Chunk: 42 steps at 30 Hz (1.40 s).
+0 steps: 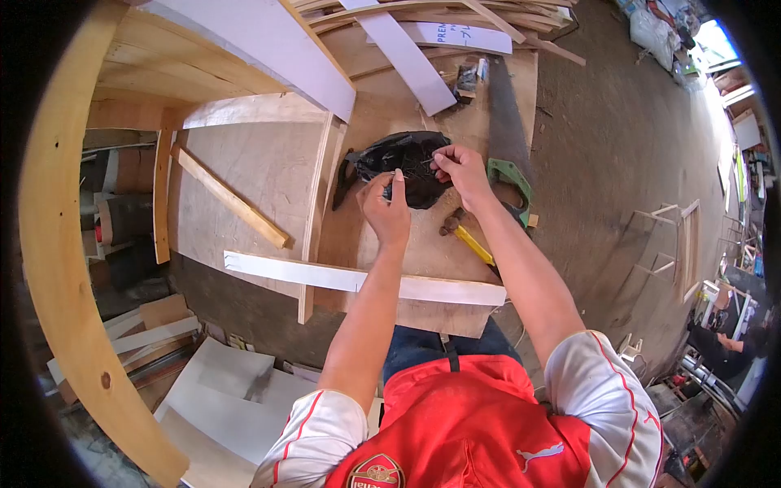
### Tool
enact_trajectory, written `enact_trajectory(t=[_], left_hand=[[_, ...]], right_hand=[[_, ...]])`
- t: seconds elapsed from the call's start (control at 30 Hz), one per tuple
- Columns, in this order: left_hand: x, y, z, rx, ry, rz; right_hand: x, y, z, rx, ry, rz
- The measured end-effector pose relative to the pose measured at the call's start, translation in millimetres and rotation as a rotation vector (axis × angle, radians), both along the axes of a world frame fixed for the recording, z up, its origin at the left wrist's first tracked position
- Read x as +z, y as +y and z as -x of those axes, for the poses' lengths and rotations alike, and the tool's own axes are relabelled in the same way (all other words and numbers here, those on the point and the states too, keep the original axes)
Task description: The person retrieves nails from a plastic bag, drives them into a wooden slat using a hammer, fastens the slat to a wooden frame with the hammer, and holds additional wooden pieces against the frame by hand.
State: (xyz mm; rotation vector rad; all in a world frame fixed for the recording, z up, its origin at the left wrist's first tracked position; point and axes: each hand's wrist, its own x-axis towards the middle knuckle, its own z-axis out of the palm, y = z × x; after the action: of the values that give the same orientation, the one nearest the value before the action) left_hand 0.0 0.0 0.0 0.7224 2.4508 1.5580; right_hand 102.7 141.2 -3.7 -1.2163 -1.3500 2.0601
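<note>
A black plastic bag (pixel 399 150) lies bunched and open on the plywood bench, with several thin nails (pixel 418 169) showing in it. Over its right side, my right hand (pixel 464 174) pinches what looks like a thin nail between thumb and fingertips. My left hand (pixel 386 208) is at the bag's near left edge, its thumb and fingers pressed together; whatever lies between them is too small to make out. Close to my right wrist rests a hammer (pixel 473 243) with a yellow handle. Beyond that wrist is a handsaw (pixel 509 122) with a green handle.
A white-faced wooden strip (pixel 366 281) lies across the bench before me. On the left stands a wooden frame (pixel 61 244) with a loose batten (pixel 232 198) inside. Long wood strips (pixel 439 16) are piled at the back. A person (pixel 728 346) is at the far right.
</note>
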Motion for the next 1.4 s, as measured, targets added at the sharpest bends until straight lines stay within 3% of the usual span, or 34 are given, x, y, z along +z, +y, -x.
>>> enact_trajectory(t=[0.07,0.17,0.27,0.37,0.5,0.6,0.7,0.9,1.0,1.1,1.13,1.4], left_hand=[[-4.0,0.8,-7.1,-0.009,-0.307,-0.167],[-5.9,-12.6,-27.9,0.000,-0.415,-0.247],[-21.2,-20.6,-47.0,-0.029,-0.318,-0.150],[-7.7,-25.5,-38.0,-0.179,0.067,0.038],[-20.0,-32.0,-30.3,-0.291,0.111,0.122],[-21.5,-36.3,-25.3,-0.325,0.046,0.142],[-27.5,-40.6,-17.2,-0.330,0.026,0.106],[-24.3,-42.8,-14.8,-0.326,-0.030,0.104],[-23.2,-41.6,-15.4,-0.315,-0.078,0.083],[-20.9,-40.4,-16.7,-0.278,-0.118,0.066],[-20.2,-40.0,-16.9,-0.269,-0.132,0.062],[-14.1,-39.3,-18.1,-0.255,-0.138,0.079]], right_hand=[[4.7,-8.5,-4.8,-0.036,0.014,0.021],[7.5,-26.9,-24.8,-0.034,-0.011,-0.035],[4.8,-27.6,-32.5,-0.059,-0.073,-0.257],[-0.6,-22.0,0.0,-0.006,-0.161,-0.575],[-9.3,-13.1,26.1,0.089,-0.433,-1.009],[-7.9,-14.2,38.4,0.381,-0.626,-1.065],[-19.1,-17.0,47.1,0.416,-0.638,-1.152],[-27.9,-14.8,46.3,0.353,-0.628,-1.043],[-27.5,-11.5,46.7,0.169,-0.427,-0.851],[-11.5,-5.2,42.4,0.019,-0.077,-0.205],[-7.8,-3.6,37.7,0.038,-0.024,-0.109],[-4.4,-0.3,24.3,0.071,0.090,0.078]])
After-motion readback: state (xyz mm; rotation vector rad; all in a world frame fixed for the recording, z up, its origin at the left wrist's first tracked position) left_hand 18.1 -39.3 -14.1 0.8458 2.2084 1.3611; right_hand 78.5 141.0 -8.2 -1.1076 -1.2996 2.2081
